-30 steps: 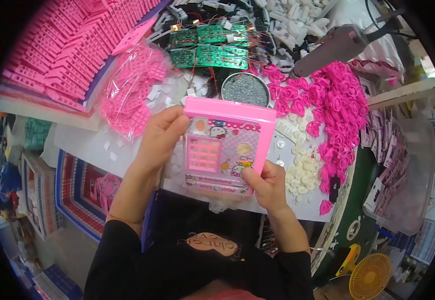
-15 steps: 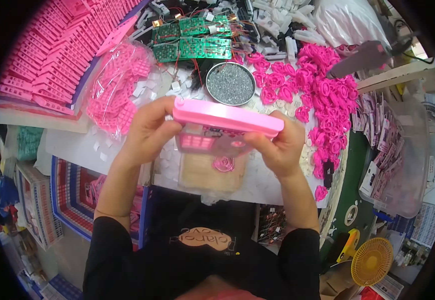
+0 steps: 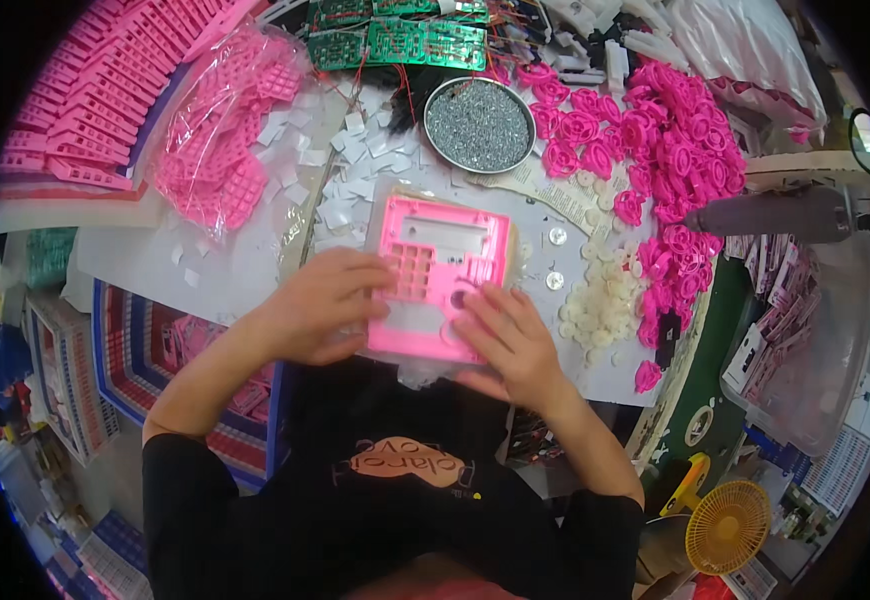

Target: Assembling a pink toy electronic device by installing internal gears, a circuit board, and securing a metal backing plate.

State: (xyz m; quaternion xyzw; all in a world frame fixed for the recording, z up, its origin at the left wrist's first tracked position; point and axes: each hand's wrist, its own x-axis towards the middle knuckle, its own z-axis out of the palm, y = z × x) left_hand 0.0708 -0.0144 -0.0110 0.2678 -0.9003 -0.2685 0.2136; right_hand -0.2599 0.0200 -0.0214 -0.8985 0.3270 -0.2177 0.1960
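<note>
A pink plastic case panel (image 3: 435, 347) lies face up on a pale pad wrapped in clear plastic (image 3: 512, 262). The panel has a long window, a grid of square holes and a round opening. At its left edge is my left hand (image 3: 320, 305), the fingers stretched out with their tips touching the edge and the thumb apart. My right hand (image 3: 515, 350) reaches over the lower right part, its fingers spread near the round opening. The fingers partly cover that corner. Whether a small part is under the right fingertips, I cannot tell.
A round tin of small silver screws (image 3: 480, 125) stands beyond the panel. Pink ring-shaped parts (image 3: 675, 150) and whitish discs (image 3: 595, 310) lie to the right, below a grey hanging tool (image 3: 775, 220). Green circuit boards (image 3: 425, 42) and a bag of pink keypads (image 3: 225, 150) lie farther off.
The pink panel, earlier held up on edge between both hands, has come down flat over the pad. My hands have shifted from gripping its ends to resting at its sides.
</note>
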